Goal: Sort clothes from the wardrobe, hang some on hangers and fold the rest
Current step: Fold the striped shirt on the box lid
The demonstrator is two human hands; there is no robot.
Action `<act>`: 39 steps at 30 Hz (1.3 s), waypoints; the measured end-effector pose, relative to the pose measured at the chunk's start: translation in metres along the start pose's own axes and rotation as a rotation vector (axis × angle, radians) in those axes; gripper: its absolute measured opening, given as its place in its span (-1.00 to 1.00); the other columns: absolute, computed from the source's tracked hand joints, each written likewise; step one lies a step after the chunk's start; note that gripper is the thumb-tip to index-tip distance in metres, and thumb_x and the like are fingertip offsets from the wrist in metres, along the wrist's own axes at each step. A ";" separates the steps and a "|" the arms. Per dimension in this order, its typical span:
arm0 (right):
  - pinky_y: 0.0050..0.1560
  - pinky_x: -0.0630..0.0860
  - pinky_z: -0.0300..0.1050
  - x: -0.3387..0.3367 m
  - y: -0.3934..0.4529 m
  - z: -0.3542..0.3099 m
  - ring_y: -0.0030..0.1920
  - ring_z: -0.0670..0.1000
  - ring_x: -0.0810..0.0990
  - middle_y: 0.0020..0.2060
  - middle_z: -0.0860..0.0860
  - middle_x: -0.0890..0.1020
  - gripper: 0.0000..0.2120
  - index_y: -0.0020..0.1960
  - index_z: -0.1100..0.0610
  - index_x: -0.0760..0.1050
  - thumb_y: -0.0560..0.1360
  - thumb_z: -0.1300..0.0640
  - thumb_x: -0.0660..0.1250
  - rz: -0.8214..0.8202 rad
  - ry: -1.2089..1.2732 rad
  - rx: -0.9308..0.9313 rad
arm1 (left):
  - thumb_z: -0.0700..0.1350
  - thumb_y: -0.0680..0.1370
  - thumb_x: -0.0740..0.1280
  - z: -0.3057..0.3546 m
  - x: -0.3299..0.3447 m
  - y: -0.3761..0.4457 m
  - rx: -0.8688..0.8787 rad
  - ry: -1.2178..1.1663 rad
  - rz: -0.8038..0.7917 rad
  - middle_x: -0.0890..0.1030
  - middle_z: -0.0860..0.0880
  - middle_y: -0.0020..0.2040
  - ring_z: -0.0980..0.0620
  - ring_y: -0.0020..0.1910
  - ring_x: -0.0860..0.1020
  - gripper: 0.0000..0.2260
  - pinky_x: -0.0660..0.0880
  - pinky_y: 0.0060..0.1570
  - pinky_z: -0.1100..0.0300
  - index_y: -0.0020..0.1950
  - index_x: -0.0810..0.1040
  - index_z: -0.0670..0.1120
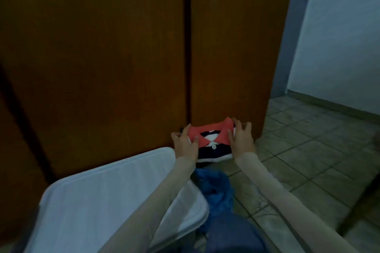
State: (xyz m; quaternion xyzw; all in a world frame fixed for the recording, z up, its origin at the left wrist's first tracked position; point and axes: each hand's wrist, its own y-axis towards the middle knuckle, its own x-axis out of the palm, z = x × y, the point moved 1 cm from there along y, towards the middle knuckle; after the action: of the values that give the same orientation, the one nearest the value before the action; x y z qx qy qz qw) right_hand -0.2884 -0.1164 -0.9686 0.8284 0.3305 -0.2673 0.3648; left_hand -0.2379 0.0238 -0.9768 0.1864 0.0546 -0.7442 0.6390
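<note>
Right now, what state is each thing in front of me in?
Polo shirt: folded, collar up, lying on the tiled floor.
Left hand: grips the shirt's left edge.
Right hand: holds its right edge.
Wardrobe doors: closed.
Blue garment: crumpled, unfolded.
White container: contents not visible.

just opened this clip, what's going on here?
A person is crouched on the tiled floor in front of closed wooden wardrobe doors. Both hands hold a folded polo shirt with a coral collar, low by the doors: left hand at its left edge, right hand at its right. A white bin and blue cloth sit nearer the camera.
</note>
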 end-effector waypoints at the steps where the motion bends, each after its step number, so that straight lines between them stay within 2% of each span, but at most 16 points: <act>1: 0.10 0.42 -0.04 -0.017 0.006 0.011 0.10 0.16 0.47 0.26 0.21 0.30 -0.60 0.45 0.18 0.23 0.62 0.17 0.11 0.053 -0.005 0.010 | -0.17 0.60 0.23 0.015 0.015 0.001 0.023 -0.024 -0.024 0.20 -0.12 0.31 -0.05 0.22 0.34 -0.60 0.23 0.23 0.28 0.44 0.32 -0.02; 3: 0.14 0.37 -0.06 -0.052 0.019 0.032 0.14 0.18 0.44 0.26 0.24 0.32 -0.60 0.44 0.20 0.26 0.61 0.19 0.13 0.147 -0.026 0.017 | -0.17 0.60 0.22 0.045 0.047 0.001 0.079 -0.049 -0.072 0.20 -0.12 0.32 -0.02 0.23 0.33 -0.61 0.21 0.19 0.34 0.44 0.32 -0.01; 6: 0.11 0.32 -0.08 -0.110 0.033 0.061 0.15 0.20 0.43 0.25 0.29 0.33 -0.61 0.42 0.25 0.27 0.60 0.22 0.14 0.246 -0.088 0.036 | -0.17 0.60 0.22 0.089 0.095 -0.003 0.169 -0.086 -0.136 0.22 -0.12 0.31 0.08 0.13 0.29 -0.60 0.19 0.15 0.38 0.44 0.31 -0.01; 9: 0.10 0.31 -0.08 -0.171 0.038 0.089 0.12 0.21 0.43 0.23 0.30 0.32 -0.61 0.40 0.29 0.28 0.59 0.24 0.16 0.350 -0.130 0.057 | -0.17 0.59 0.24 0.136 0.142 -0.012 0.263 -0.113 -0.203 0.23 -0.14 0.29 0.03 0.16 0.32 -0.60 0.25 0.24 0.28 0.44 0.32 -0.02; 14: 0.11 0.33 -0.03 -0.263 0.040 0.140 0.10 0.24 0.44 0.21 0.32 0.32 -0.60 0.39 0.30 0.28 0.58 0.24 0.19 0.516 -0.232 0.113 | -0.21 0.59 0.24 0.205 0.218 -0.034 0.416 -0.160 -0.337 0.26 -0.16 0.25 -0.07 0.24 0.35 -0.60 0.22 0.28 0.29 0.42 0.34 -0.08; 19: 0.13 0.33 0.00 -0.329 0.032 0.188 0.07 0.28 0.44 0.18 0.33 0.33 -0.63 0.37 0.27 0.32 0.57 0.30 0.14 0.624 -0.300 0.179 | -0.25 0.57 0.25 0.256 0.285 -0.062 0.521 -0.214 -0.462 0.19 -0.05 0.11 -0.03 0.17 0.35 -0.61 0.22 0.28 0.32 0.41 0.35 -0.11; 23: 0.14 0.34 0.00 -0.365 0.025 0.220 0.07 0.28 0.43 0.17 0.32 0.31 -0.66 0.34 0.21 0.37 0.60 0.28 0.07 0.627 -0.342 0.274 | -0.28 0.57 0.25 0.285 0.330 -0.078 0.586 -0.217 -0.545 0.16 -0.05 0.09 0.04 0.09 0.29 -0.62 0.16 0.24 0.44 0.39 0.36 -0.15; 26: 0.19 0.32 -0.01 -0.380 0.022 0.238 0.12 0.27 0.39 0.20 0.31 0.29 -0.66 0.35 0.21 0.34 0.60 0.28 0.04 0.620 -0.372 0.354 | -0.29 0.56 0.25 0.297 0.359 -0.085 0.618 -0.228 -0.578 0.17 -0.06 0.09 0.05 0.09 0.29 -0.63 0.20 0.28 0.37 0.37 0.39 -0.14; 31: 0.27 0.31 0.05 -0.382 0.024 0.262 0.23 0.26 0.35 0.29 0.32 0.24 -0.65 0.38 0.23 0.28 0.60 0.27 0.05 0.627 -0.411 0.465 | -0.28 0.56 0.25 0.304 0.397 -0.082 0.703 -0.172 -0.578 0.18 -0.06 0.08 0.05 0.04 0.30 -0.64 0.18 0.12 0.47 0.36 0.42 -0.13; 33: 0.20 0.35 0.06 -0.377 0.024 0.271 0.23 0.28 0.33 0.31 0.31 0.19 -0.65 0.36 0.25 0.25 0.58 0.35 0.07 0.579 -0.488 0.574 | -0.27 0.56 0.26 0.300 0.410 -0.080 0.695 -0.144 -0.589 0.18 -0.06 0.08 -0.01 0.05 0.33 -0.65 0.16 0.10 0.49 0.34 0.43 -0.13; 36: 0.21 0.34 0.07 -0.372 0.025 0.276 0.34 0.29 0.22 0.39 0.32 0.10 -0.66 0.35 0.31 0.23 0.58 0.37 0.02 0.520 -0.659 0.665 | -0.22 0.59 0.22 0.289 0.429 -0.080 0.675 -0.064 -0.636 0.25 -0.16 0.18 -0.12 0.19 0.36 -0.67 0.21 0.23 0.34 0.36 0.42 -0.11; 39: 0.38 0.13 0.07 -0.371 0.029 0.274 0.43 0.23 0.12 0.44 0.29 0.10 -0.66 0.34 0.34 0.28 0.59 0.29 0.01 0.475 -0.811 0.636 | -0.15 0.63 0.12 0.280 0.439 -0.080 0.646 0.049 -0.653 0.23 -0.24 0.30 -0.19 0.29 0.28 -0.68 0.21 0.32 0.14 0.38 0.41 -0.05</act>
State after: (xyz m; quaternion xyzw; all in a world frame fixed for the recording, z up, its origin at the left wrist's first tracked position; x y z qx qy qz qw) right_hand -0.5594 -0.4757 -0.8641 0.7801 -0.1283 -0.5611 0.2451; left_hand -0.4240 -0.4601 -0.8829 0.3668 -0.1090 -0.8808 0.2789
